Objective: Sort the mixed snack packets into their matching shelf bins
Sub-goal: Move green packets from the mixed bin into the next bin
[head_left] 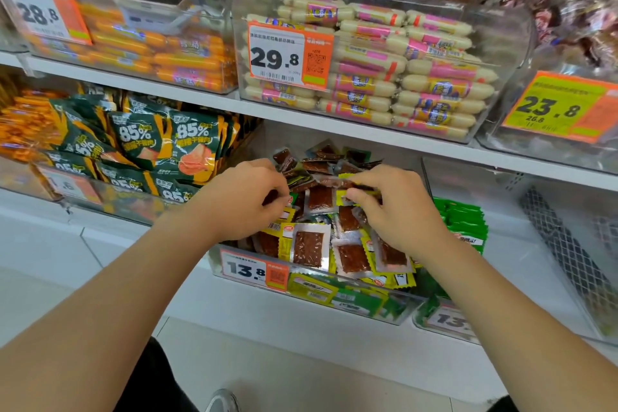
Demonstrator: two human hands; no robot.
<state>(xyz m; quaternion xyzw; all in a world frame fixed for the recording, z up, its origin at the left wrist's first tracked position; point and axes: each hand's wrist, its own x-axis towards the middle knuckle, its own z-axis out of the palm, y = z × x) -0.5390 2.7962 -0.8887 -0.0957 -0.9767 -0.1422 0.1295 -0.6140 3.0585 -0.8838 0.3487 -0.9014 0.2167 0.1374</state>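
From the head camera, both bare forearms reached into a clear bin (334,298) on the lower shelf. It was heaped with small packets (308,247) that showed brown slabs through clear windows, most with yellow edges. The right hand (399,211) had its thumb and curled fingers (363,177) pinched on a yellow-edged packet (334,183), which was lifted just above the heap and stretched from those fingertips toward the other hand. The left hand (245,201) was curled with knuckles up, its fingertips close to the near end of that packet. A dark patch showed under them, but the grip was hidden, so I could not tell whether they held anything. Below both sets of fingers, on the bin's front wall, sat an orange and white price tag (254,270) reading 13.8. Just beyond the right fingers, on their outer side, lay a stack of green packets (465,221). Outward from the left fingers stood dark green bags (160,140) marked 85%. Above the fingers, on the upper shelf, a bin held pale sausages (384,73) with pink labels.
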